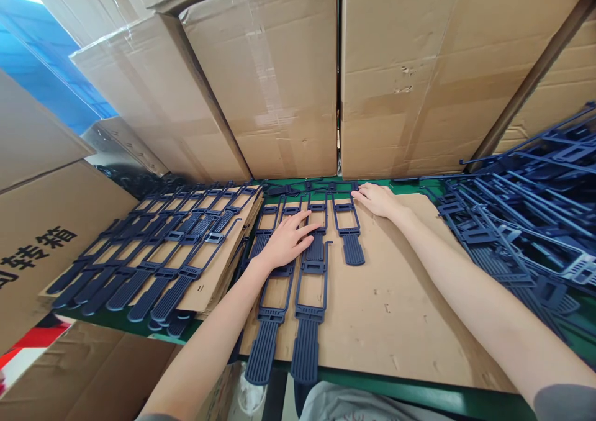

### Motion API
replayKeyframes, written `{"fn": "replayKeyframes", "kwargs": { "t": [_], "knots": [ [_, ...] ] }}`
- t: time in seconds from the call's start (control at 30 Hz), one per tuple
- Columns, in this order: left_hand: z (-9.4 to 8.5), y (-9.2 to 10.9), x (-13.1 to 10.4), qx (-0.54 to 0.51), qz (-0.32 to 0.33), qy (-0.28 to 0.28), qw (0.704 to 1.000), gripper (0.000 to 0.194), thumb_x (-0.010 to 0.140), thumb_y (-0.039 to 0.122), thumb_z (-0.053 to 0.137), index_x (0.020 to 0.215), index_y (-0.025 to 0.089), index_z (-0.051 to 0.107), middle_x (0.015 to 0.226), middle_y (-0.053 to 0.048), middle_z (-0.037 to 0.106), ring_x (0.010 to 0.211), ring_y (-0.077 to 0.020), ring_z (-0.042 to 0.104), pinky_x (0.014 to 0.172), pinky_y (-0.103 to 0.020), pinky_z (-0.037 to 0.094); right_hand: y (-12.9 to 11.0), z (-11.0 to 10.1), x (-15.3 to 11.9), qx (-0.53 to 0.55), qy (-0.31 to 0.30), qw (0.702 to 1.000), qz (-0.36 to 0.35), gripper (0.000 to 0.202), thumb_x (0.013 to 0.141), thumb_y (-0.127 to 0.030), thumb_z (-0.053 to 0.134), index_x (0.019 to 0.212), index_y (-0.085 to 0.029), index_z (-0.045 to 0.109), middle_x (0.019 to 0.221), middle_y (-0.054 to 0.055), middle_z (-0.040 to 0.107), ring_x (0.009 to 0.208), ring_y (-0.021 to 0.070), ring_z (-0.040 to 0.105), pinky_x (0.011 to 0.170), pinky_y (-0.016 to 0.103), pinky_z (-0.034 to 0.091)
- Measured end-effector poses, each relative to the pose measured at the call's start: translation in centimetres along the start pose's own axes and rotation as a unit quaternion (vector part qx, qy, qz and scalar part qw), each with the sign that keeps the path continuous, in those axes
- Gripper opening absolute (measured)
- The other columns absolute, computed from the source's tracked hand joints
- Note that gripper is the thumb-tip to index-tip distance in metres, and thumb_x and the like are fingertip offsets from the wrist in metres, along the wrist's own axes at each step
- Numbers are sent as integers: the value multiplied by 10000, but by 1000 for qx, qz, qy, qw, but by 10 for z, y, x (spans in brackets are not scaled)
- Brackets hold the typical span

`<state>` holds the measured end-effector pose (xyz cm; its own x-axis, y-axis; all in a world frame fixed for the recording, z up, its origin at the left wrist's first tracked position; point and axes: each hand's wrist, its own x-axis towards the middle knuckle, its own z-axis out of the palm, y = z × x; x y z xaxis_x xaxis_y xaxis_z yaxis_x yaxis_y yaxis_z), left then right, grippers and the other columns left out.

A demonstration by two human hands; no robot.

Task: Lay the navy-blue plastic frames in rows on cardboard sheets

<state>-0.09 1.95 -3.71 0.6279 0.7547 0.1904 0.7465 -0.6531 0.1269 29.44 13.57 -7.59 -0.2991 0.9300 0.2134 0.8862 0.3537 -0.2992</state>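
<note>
My left hand lies with its fingers spread over several dark blue plastic frames with ribbed, paddle-shaped ends. One such frame reaches toward me from beside that hand, its ribbed end overhanging the near edge of the cardboard sheet. My right hand is at the far edge of the sheet, its fingertips closed at the top end of another dark blue plastic frame. That frame lies flat, ribbed end toward me. The exact grip of the right fingertips is partly hidden.
To the left, a stack of cardboard sheets bears rows of similar frames. A tangled heap of dark blue plastic frames fills the right side. Large cardboard boxes stand along the back of the green table.
</note>
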Motion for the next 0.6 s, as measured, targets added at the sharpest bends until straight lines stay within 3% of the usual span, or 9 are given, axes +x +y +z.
{"fn": "replayKeyframes", "kwargs": {
  "t": [0.37,0.6],
  "knots": [
    [-5,1,0,-21,-2,16,1000,416,983,375,365,1375,260,447,1496,-74,347,1404,-241,265,1137,-467,258,-3,1,-3,-7,45,999,10,539,959,-523,291,903,-194,714,1049,138,577,1032,302,509,849,436,398],
    [-21,6,4,1,-2,15,1000,418,980,391,371,1369,257,447,1464,-89,391,1396,-253,281,1140,-485,234,-13,-6,1,24,112,992,-46,296,942,-301,401,1039,-196,660,1109,104,608,1049,257,519,909,380,354]
  ]
}}
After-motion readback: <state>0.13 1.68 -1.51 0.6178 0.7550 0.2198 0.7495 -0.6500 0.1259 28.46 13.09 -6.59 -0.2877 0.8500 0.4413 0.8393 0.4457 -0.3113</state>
